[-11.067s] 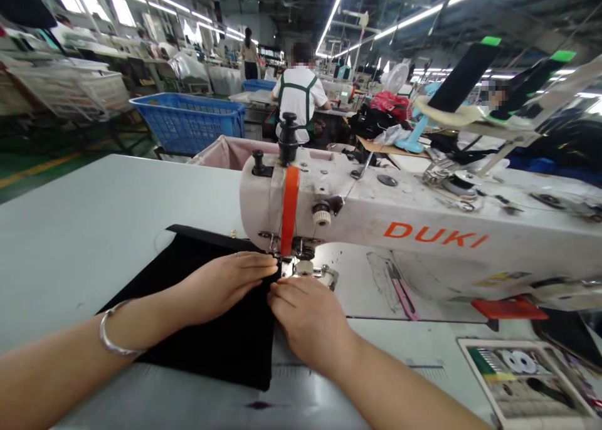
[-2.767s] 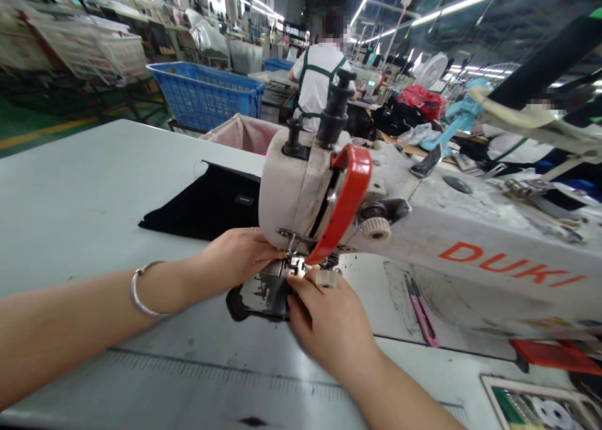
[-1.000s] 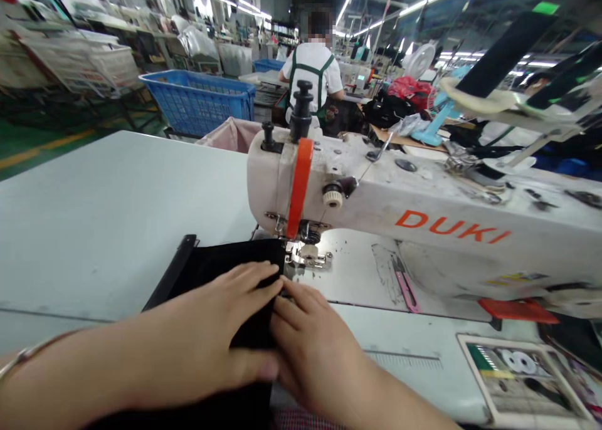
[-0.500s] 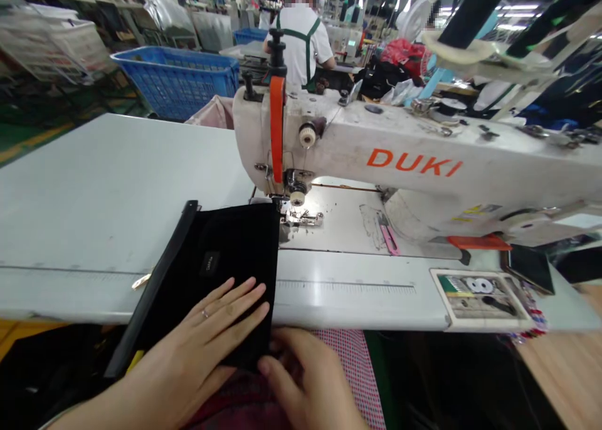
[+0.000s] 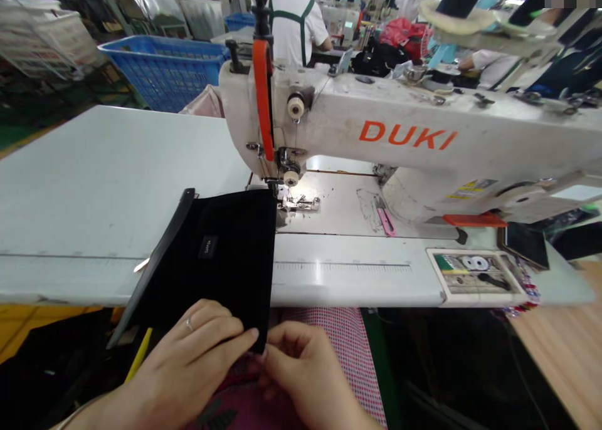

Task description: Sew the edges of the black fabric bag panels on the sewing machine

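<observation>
Cloth (image 5: 235, 261) over table edge (image 5: 357, 296), corner in right hand (image 5: 301, 361), left hand (image 5: 195, 355) atop with grip unclear, wide tabletop (image 5: 113, 173) leftward

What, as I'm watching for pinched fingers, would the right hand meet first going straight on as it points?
Likely the black fabric, whose near corner the right hand touches; then perhaps the left hand, though depth is unclear.

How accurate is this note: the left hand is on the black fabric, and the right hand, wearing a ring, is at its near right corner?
The ring is on the left hand, not the right hand, as the head view shows. Both placements on the black fabric stand.
</observation>
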Demonstrator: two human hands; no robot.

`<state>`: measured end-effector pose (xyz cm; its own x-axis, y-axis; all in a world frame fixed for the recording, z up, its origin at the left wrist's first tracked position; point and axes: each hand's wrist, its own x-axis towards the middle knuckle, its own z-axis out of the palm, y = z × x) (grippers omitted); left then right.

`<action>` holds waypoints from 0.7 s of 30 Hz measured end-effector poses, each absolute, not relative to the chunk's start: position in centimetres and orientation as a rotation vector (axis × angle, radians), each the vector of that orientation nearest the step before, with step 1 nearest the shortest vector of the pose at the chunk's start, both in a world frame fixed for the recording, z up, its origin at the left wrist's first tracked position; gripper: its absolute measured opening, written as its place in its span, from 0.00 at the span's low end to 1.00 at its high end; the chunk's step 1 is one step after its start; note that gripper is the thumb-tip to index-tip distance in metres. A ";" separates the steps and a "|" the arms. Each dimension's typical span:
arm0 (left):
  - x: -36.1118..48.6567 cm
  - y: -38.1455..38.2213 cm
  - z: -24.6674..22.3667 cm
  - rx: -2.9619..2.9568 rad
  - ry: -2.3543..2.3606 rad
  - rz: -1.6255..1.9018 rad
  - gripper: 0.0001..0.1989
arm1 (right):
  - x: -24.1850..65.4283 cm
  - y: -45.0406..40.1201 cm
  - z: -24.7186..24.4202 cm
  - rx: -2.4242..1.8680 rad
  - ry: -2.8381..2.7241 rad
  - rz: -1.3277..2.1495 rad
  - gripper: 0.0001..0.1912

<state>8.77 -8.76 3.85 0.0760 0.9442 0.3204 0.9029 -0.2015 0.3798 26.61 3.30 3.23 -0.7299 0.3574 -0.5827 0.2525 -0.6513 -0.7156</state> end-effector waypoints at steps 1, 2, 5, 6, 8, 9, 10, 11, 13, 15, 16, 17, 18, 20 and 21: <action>8.8 -8.6 4.1 2.242 1.930 0.785 0.19 | 26.6 3.3 3.3 -1.116 -1.274 2.569 0.30; 8.8 -8.5 4.3 2.258 1.914 0.798 0.19 | 26.6 3.2 3.3 -1.104 -1.262 2.577 0.30; 8.9 -8.5 4.8 2.334 1.885 0.772 0.18 | 26.6 2.9 3.1 -1.071 -1.219 2.610 0.29; 8.9 -8.5 4.8 2.356 1.902 0.742 0.17 | 26.6 2.8 3.0 -1.062 -1.217 2.622 0.28; 8.9 -8.6 4.8 2.379 1.935 0.685 0.16 | 26.9 2.5 2.7 -1.058 -1.279 2.598 0.23; 8.9 -8.6 4.7 2.379 1.941 0.678 0.16 | 27.1 2.3 2.6 -1.061 -1.370 2.529 0.20; 8.9 -8.6 4.6 2.377 1.934 0.682 0.17 | 27.4 2.3 2.5 -1.055 -1.508 2.391 0.16; 8.9 -8.5 4.5 2.369 1.921 0.690 0.18 | 27.6 2.4 2.4 -1.019 -1.672 2.172 0.12; 8.9 -8.4 4.3 2.340 1.914 0.757 0.18 | 28.0 2.8 2.3 -0.845 -1.953 1.581 0.03; 9.0 -8.4 4.1 2.335 1.901 0.821 0.17 | 27.9 3.4 2.1 -0.596 -2.105 1.049 0.06; 9.0 -8.3 4.0 2.351 1.890 0.846 0.16 | 27.8 3.8 1.8 -0.480 -2.129 0.866 0.09; 9.0 -8.3 3.9 2.387 1.881 0.861 0.15 | 27.5 4.1 1.5 -0.378 -2.135 0.741 0.11; 8.9 -8.3 3.9 2.440 1.876 0.842 0.14 | 27.2 4.3 1.2 -0.294 -2.129 0.659 0.12; 8.7 -8.3 3.8 2.548 1.886 0.718 0.11 | 26.4 4.8 0.4 -0.207 -2.076 0.566 0.12; 8.5 -8.1 3.9 2.584 1.899 0.646 0.10 | 25.9 5.0 0.1 -0.197 -2.051 0.532 0.13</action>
<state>8.51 -8.14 3.90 0.2512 0.8877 0.3860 0.9389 -0.3204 0.1258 25.92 4.96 0.15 -0.5158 0.3489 0.7825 -0.0757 0.8912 -0.4473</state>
